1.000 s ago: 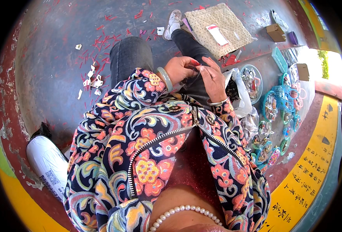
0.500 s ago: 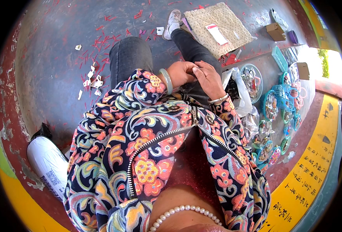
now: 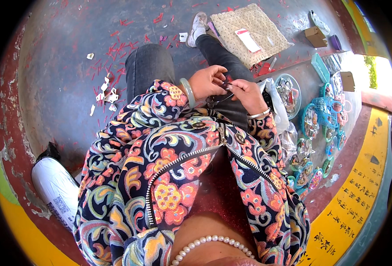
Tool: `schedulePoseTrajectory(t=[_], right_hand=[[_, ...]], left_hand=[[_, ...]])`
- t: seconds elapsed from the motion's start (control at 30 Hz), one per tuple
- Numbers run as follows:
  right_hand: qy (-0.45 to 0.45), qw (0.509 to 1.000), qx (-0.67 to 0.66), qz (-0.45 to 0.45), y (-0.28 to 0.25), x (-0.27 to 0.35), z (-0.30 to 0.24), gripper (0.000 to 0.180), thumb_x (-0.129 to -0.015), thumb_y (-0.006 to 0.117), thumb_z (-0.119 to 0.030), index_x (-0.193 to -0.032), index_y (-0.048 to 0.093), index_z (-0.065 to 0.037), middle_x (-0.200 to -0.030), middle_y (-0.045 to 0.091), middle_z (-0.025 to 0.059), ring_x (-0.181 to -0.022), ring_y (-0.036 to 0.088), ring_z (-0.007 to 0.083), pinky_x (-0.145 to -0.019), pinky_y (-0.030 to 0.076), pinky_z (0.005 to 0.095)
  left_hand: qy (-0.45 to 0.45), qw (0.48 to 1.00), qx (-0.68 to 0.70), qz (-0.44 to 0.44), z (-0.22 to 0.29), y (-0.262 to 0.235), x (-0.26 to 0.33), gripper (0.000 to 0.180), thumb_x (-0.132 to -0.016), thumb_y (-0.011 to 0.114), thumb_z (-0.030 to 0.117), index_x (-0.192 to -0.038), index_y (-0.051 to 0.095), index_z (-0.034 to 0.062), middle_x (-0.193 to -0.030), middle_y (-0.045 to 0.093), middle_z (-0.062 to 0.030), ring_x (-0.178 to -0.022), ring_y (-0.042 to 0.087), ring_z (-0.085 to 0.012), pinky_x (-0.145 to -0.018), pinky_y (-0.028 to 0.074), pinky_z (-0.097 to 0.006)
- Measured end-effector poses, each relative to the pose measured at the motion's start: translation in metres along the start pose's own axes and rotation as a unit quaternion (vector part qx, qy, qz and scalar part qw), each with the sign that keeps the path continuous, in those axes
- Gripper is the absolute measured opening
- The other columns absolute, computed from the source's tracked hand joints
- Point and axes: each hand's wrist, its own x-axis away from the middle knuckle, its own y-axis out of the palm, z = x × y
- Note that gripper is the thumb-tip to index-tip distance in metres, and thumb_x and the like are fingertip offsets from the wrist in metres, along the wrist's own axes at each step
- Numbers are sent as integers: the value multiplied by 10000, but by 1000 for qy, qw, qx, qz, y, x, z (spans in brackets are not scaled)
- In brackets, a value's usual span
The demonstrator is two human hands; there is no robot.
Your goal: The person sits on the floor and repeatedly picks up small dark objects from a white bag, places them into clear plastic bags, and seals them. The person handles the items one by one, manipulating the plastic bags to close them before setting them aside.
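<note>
I sit on the ground with my legs stretched out, wearing a bright flowered zip jacket and dark trousers. My left hand (image 3: 208, 81), with a pale green bangle on its wrist, and my right hand (image 3: 248, 94), with a silver bracelet, meet over my lap. Both pinch a small dark item (image 3: 226, 85) between their fingertips; it is too small to tell what it is. A thin dark piece hangs just below the hands.
A clear plastic bag (image 3: 273, 104) lies at my right thigh. Right of it stand a round dish (image 3: 289, 91) and several teal baskets (image 3: 326, 106) holding small shiny items. A woven beige mat (image 3: 251, 33) lies ahead, red and white scraps (image 3: 107, 95) at left, a white sack (image 3: 56, 188) behind.
My hands have stayed together over my lap, shifting only slightly; the fingers have worked at the small dark item.
</note>
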Motion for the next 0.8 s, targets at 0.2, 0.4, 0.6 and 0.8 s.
schedulePoseTrajectory(t=[0.2,0.4,0.6,0.8], right_hand=[[-164,986,-3,45,-22,9,-23,120,-828,538,-66,-856,582,41,-824,574,48,-680,543,83,-595,450,198],[-255,960,107,42,-21,9,-33,112,-773,586,-44,-862,591,25,-866,589,104,-749,569,157,-669,457,260],[-225,968,104,45,-16,8,-32,122,-740,613,-31,-854,601,11,-854,595,96,-762,574,156,-671,455,252],[-180,974,103,92,-8,6,-27,138,-727,609,-3,-864,593,2,-830,590,67,-717,566,112,-622,453,225]], left_hand=[[-41,990,74,-116,27,-6,4,386,-715,655,23,-1081,533,17,-911,576,-28,-852,526,-99,-775,416,-246],[-116,979,87,-143,36,-5,8,283,-804,560,47,-1083,528,14,-895,578,-19,-719,543,-62,-563,457,-200],[-53,975,188,-104,25,6,8,289,-844,478,7,-1133,486,10,-985,558,-28,-837,550,-97,-744,488,-248],[-29,977,178,-116,14,4,5,267,-861,487,43,-1126,490,10,-1012,557,-35,-925,533,-107,-820,464,-265]])
